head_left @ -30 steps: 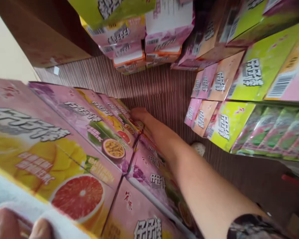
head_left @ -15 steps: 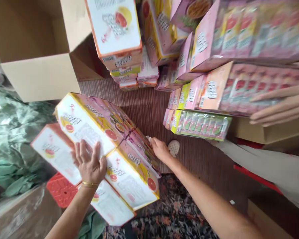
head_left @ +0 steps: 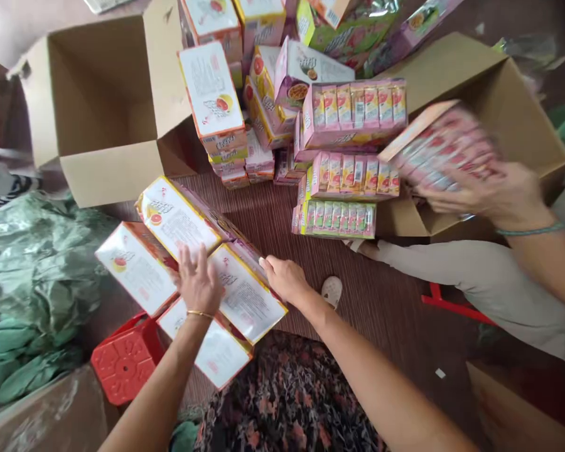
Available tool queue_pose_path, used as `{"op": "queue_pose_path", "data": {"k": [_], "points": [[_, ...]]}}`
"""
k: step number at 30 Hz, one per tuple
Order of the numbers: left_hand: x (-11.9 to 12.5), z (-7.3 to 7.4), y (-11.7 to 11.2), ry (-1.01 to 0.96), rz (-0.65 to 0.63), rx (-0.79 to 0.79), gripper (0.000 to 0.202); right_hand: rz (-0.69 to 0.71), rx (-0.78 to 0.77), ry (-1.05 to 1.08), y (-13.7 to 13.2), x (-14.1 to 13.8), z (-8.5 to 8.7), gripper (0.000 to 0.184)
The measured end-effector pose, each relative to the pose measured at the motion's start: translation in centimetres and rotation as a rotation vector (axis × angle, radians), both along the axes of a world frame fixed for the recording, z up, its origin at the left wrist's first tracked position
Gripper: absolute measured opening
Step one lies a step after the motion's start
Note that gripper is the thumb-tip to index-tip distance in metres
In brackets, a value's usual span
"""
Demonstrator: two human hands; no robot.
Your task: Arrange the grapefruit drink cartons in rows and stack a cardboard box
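A block of several pink and yellow fruit-drink cartons (head_left: 245,301) stands on a red plastic stool (head_left: 122,361) in front of me. My left hand (head_left: 198,282) lies flat, fingers spread, on the white tops of these cartons. My right hand (head_left: 285,278) is curled against the right side of the block, fingers pressed on a carton's edge. Across from me another person's hand (head_left: 480,191) holds a blurred pink multipack (head_left: 440,147) over an open cardboard box (head_left: 513,119).
An empty open cardboard box (head_left: 98,113) sits at the back left. Stacks of drink cartons and multipacks (head_left: 339,163) fill the middle back. Crumpled green plastic (head_left: 28,282) lies at the left. The other person's grey-trousered leg (head_left: 475,282) stretches across the right floor.
The view has pulled back and up from close to the cartons. My left hand slid right on the carton tops. The other person lifted a pink multipack off the stack toward the box.
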State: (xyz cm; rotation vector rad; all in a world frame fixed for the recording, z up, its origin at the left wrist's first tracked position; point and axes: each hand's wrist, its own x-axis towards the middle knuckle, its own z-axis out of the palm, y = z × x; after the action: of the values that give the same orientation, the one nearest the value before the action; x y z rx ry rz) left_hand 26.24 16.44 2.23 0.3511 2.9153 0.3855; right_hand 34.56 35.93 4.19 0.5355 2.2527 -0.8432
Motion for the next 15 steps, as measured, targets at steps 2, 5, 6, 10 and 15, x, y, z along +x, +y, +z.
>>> {"op": "queue_pose_path", "data": {"k": [2, 5, 6, 10, 15], "points": [[1.7, -0.7, 1.7, 0.006, 0.054, 0.008, 0.056, 0.031, -0.023, 0.028, 0.4, -1.7, -0.8, 0.052], [3.0, -2.0, 2.9, 0.035, 0.099, -0.013, 0.058, 0.067, -0.1, 0.075, 1.0, -4.0, -2.1, 0.053], [3.0, -2.3, 3.0, 0.04, 0.099, -0.017, 0.058, 0.082, -0.129, 0.092, 1.1, -4.5, -2.4, 0.053], [2.5, -2.7, 2.9, 0.04, 0.121, -0.041, 0.059, 0.165, -0.205, 0.131, 1.0, -5.9, -3.0, 0.05], [2.4, -2.7, 3.1, 0.037, 0.141, -0.082, 0.062, 0.221, -0.187, 0.178, -0.4, -5.7, -3.4, 0.051]]}}
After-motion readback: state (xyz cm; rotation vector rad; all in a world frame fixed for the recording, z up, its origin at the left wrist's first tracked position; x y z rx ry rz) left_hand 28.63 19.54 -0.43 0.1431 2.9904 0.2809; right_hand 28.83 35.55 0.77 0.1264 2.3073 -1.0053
